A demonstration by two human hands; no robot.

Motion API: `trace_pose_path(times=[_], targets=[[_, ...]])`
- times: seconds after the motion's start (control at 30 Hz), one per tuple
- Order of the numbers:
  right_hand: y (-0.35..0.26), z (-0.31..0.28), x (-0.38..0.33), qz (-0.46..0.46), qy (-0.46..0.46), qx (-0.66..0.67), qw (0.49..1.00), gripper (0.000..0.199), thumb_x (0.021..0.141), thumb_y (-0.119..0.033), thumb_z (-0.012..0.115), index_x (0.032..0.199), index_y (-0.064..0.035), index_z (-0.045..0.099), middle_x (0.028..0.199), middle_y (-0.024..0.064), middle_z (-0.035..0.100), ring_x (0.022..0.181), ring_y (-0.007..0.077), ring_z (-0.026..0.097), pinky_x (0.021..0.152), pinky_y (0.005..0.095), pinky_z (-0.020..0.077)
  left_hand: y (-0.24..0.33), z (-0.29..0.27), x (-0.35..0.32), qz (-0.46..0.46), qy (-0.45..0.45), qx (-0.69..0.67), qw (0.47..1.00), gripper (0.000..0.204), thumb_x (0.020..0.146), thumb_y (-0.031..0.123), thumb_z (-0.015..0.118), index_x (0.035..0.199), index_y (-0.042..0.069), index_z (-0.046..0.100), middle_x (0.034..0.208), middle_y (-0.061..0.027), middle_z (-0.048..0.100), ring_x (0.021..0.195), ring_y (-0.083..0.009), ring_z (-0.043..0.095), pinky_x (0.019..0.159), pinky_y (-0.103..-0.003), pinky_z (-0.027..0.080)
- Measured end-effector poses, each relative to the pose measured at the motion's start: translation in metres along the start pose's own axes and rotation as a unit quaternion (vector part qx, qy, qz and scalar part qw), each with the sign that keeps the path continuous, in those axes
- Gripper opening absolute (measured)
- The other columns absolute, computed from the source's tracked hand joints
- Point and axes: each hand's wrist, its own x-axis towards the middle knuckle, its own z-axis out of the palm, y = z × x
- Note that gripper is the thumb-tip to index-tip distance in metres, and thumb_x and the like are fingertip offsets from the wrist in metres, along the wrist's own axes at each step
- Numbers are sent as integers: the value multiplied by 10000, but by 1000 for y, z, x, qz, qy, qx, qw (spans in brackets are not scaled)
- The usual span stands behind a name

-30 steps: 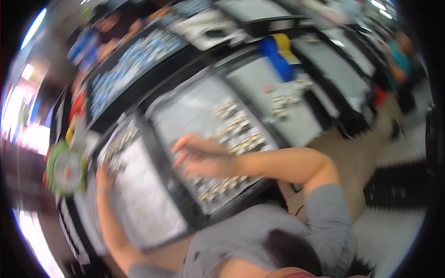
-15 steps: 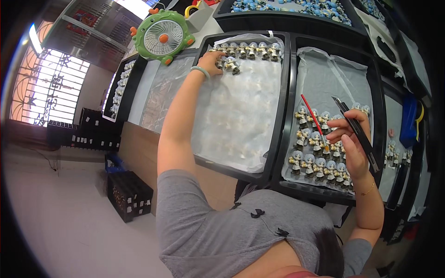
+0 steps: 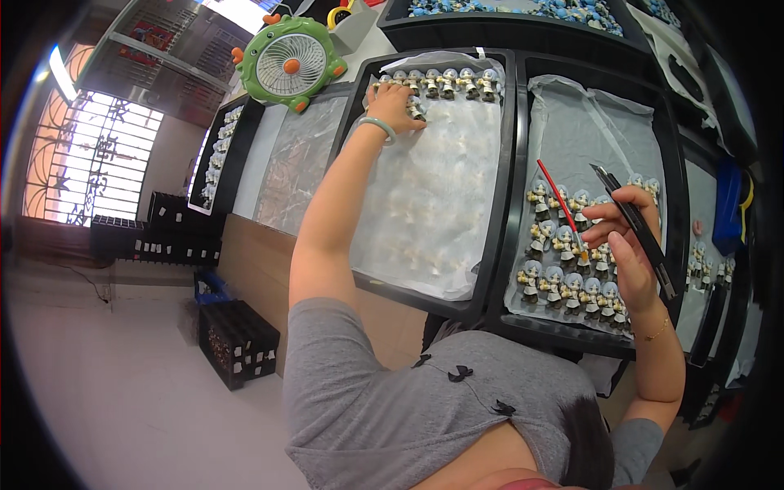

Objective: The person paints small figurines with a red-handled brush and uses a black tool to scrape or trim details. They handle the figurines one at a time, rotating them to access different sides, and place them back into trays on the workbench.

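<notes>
My left hand [image 3: 395, 109] is over the upper left of the middle tray [image 3: 508, 163], fingers spread and thumb stretched out. Next to it, partly hidden by the fingers, stands a small pale-haired figurine [image 3: 416, 108]. Behind the hand runs a row of similar figurines [image 3: 448, 82] along the tray's far end. My right hand [image 3: 629, 233] is raised above the right tray [image 3: 516, 229]. Its grip holds a black craft knife [image 3: 641, 233], blade upward, and a thin red paintbrush [image 3: 558, 193] whose bristles point down. Rows of figurines [image 3: 572, 291] stand in the right tray below.
A green animal-shaped fan [image 3: 292, 64] sits beyond the middle tray's left corner. A black bin of blue parts [image 3: 523, 10] lies at the back. Another tray of figurines [image 3: 219, 155] is at the far left. A blue tape dispenser [image 3: 727, 208] stands at the right.
My left hand has shifted right over the second-row figurine and its fingers have spread. My right hand keeps its hold on the craft knife and paintbrush.
</notes>
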Motion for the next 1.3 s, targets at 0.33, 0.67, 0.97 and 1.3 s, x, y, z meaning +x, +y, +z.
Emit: trace_pose_path(times=[0.33,0.67,0.97,1.3], targets=[[-14,-13,3,-47,52,-11,997,382,791,-97,427,1148,-8,323,993,160,557,794,132,578,704,234,452,-14,0,0,49,-1,-33,998,655,514,197,691,1137,178,491,1081,-61,532,1073,-259,418,954,-413,249],[-20,-53,13,-164,181,53,968,310,866,-127,342,1153,-10,347,1055,216,529,779,126,572,657,213,417,110,-62,12,246,118,-207,940,591,619,121,611,1179,84,427,1135,-130,469,1086,-317,408,930,-384,314],[-8,-68,25,-184,240,59,951,257,851,-123,398,1093,-46,359,987,186,564,746,150,594,601,204,441,368,-11,42,278,-104,-211,931,323,745,262,522,985,58,593,990,-147,585,942,-268,557,802,-345,437],[-6,-57,18,-144,216,65,964,278,848,-121,405,1105,-29,354,950,156,578,701,111,577,596,196,426,291,-49,18,131,-210,-677,693,271,833,138,499,1085,41,513,980,-122,560,871,-187,585,754,-297,472]])
